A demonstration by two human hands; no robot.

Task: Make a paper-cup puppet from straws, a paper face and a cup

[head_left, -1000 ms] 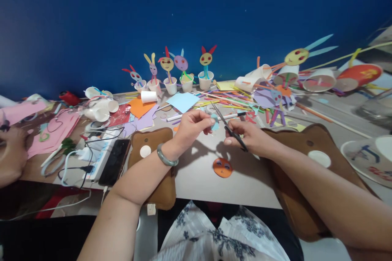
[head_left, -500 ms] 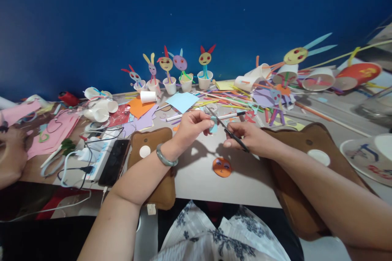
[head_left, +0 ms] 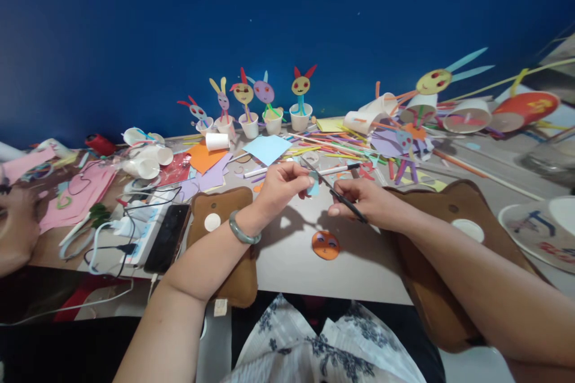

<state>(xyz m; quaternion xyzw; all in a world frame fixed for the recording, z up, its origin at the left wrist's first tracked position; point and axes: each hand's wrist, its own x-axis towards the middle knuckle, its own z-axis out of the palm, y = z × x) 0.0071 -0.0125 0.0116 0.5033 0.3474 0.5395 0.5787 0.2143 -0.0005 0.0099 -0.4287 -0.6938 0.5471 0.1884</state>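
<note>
Between the thumb and fingers of my left hand is a small piece of light blue paper. My right hand is closed around a pair of dark scissors, whose blades reach up and left to the paper's edge. Both hands are held above the table in front of me. Below them, an orange paper disc with a drawn face lies flat on the table.
Brown cushioned pads lie under my left arm and right arm. Paper puppets in cups line the blue wall. Coloured sticks, a blue sheet, a phone and a power strip surround the workspace. Another person's hand is at far left.
The blue paper and scissors have shifted very slightly against each other. My hands stay in nearly the same place, and the orange disc has not moved.
</note>
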